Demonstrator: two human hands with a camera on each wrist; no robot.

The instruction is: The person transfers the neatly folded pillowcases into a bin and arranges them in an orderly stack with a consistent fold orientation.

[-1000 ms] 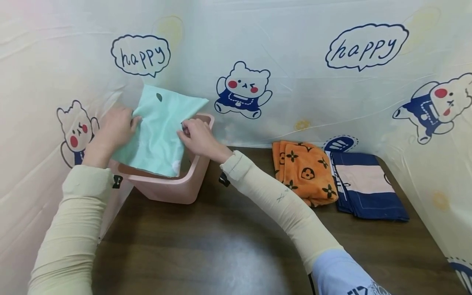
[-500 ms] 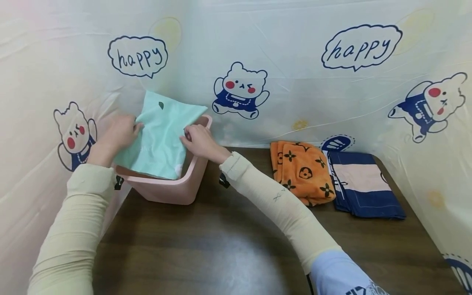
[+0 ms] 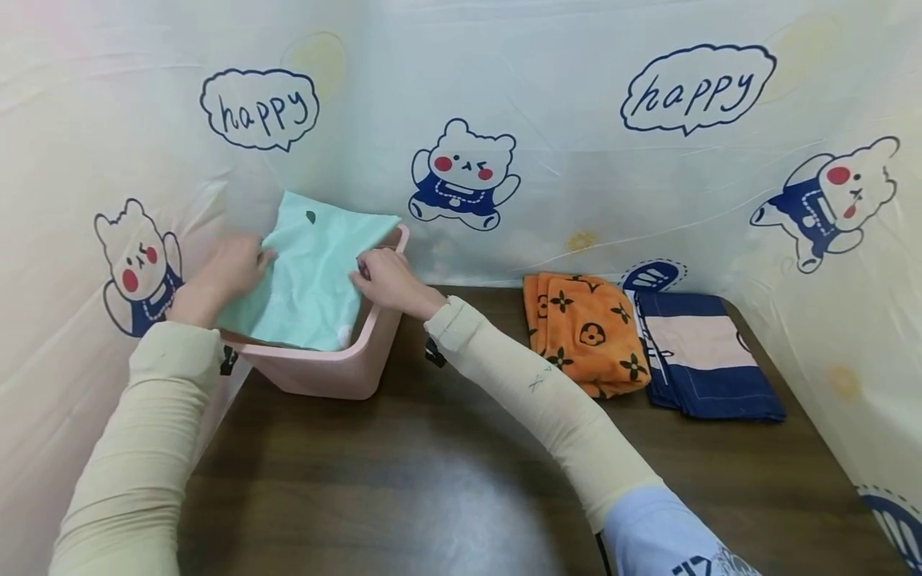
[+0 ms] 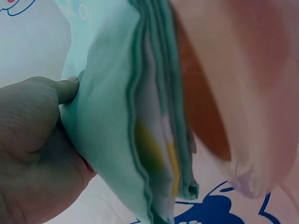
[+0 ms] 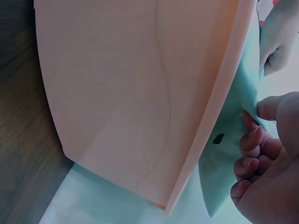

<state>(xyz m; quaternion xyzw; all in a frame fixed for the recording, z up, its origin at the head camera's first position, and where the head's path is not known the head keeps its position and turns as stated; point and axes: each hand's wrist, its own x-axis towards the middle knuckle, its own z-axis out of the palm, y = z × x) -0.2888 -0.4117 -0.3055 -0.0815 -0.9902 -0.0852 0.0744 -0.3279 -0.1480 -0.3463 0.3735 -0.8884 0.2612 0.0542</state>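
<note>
Mint cloth (image 3: 310, 276) is over the mouth of the pink bin (image 3: 324, 378), at the table's far L corner, tilted w/ its near edge down by the near rim; can't tell if it touches. Prob. light, soft & floppy, not fragile; layers could slide or splay, so best hold = both side edges, thru all layers. Thin, smooth-ish weave, several plies, white & yellow showing btw them, plus a small dark leaf shape.

L hand (image 3: 229, 268) has the L side, thumb on the outer face, fingertips hidden. R hand (image 3: 389, 278) pinches the R edge btw thumb & index, other fingers curled; no. of plies caught unclear.

Bin looks like smooth, rigid plastic, w/ rounded corners. Toward the table's far R corner: plush-looking orange cloth (image 3: 591, 336), folded thick, then flatter navy-and-pink cloth (image 3: 709, 356) near the R edge. Table (image 3: 360, 480) is brown, wood-grain, a bit glossy.
</note>
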